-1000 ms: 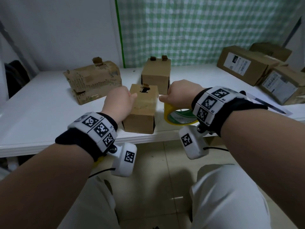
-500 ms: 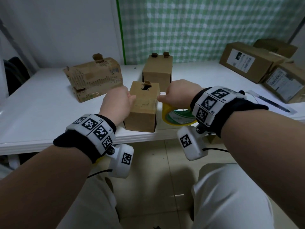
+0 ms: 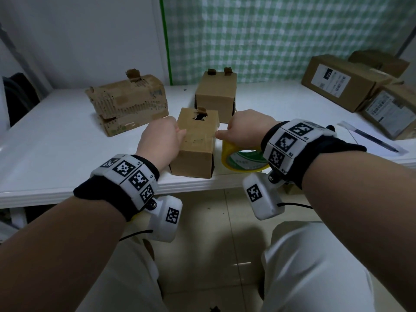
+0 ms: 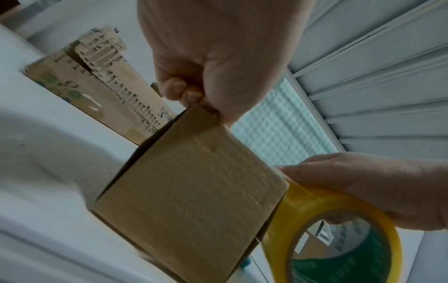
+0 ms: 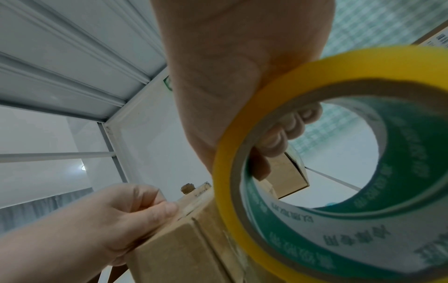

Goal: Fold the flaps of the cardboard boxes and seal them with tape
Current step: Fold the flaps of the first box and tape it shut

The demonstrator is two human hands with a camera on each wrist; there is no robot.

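Observation:
A small brown cardboard box (image 3: pixel 198 140) stands near the front edge of the white table (image 3: pixel 56 140), with a torn hole in its top. My left hand (image 3: pixel 161 137) holds the box's left top edge, thumb on top and fingers curled (image 4: pixel 184 92) against its side. My right hand (image 3: pixel 244 134) grips a yellow tape roll (image 3: pixel 244 158) with a green core, fingers through the hole (image 5: pixel 286 134). The roll (image 4: pixel 339 237) sits against the box's right side, and my right thumb touches the box's upper right edge. The box (image 5: pixel 184 247) shows below my left hand (image 5: pixel 116 216).
A battered cardboard box (image 3: pixel 128 102) lies at the back left. Another small closed box (image 3: pixel 216 95) stands behind the held one. Several labelled parcels (image 3: pixel 344 79) are stacked at the right, with a pen (image 3: pixel 371 140) on the table before them.
Both hands have stayed on the box and the tape roll. The head view has dropped slightly; nothing on the table has visibly shifted.

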